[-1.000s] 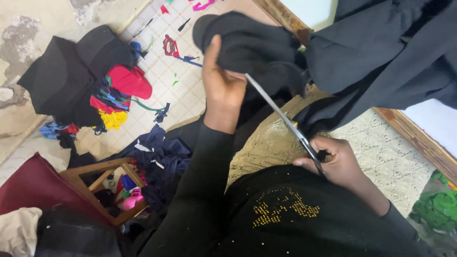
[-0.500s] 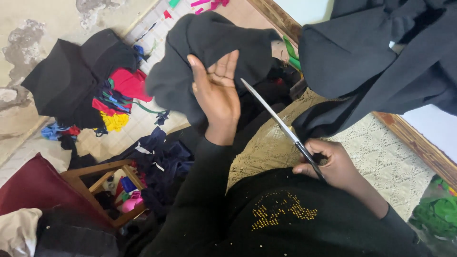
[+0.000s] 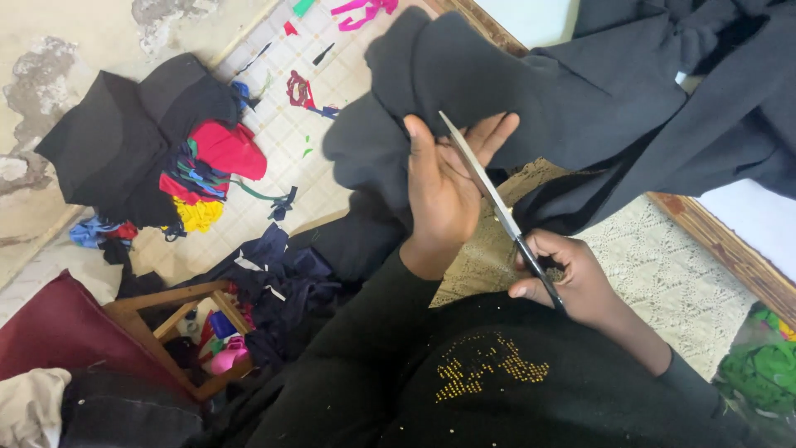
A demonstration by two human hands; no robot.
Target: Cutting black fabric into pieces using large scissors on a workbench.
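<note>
The left hand [image 3: 444, 195] has its fingers [image 3: 497, 133] spread open against the underside of the dark grey cloth [image 3: 514, 83], holding it up above the lap, while the right hand [image 3: 572, 278] has its fingers closed through the handles of the scissors [image 3: 497, 207]. The long blade runs straight across the left palm (I cannot tell whether the blades are parted), so a snip here could nick that hand. The slack cloth could also bunch and wander the cut, above a tiled floor [image 3: 332, 91] strewn with scraps [image 3: 203, 178].
</note>
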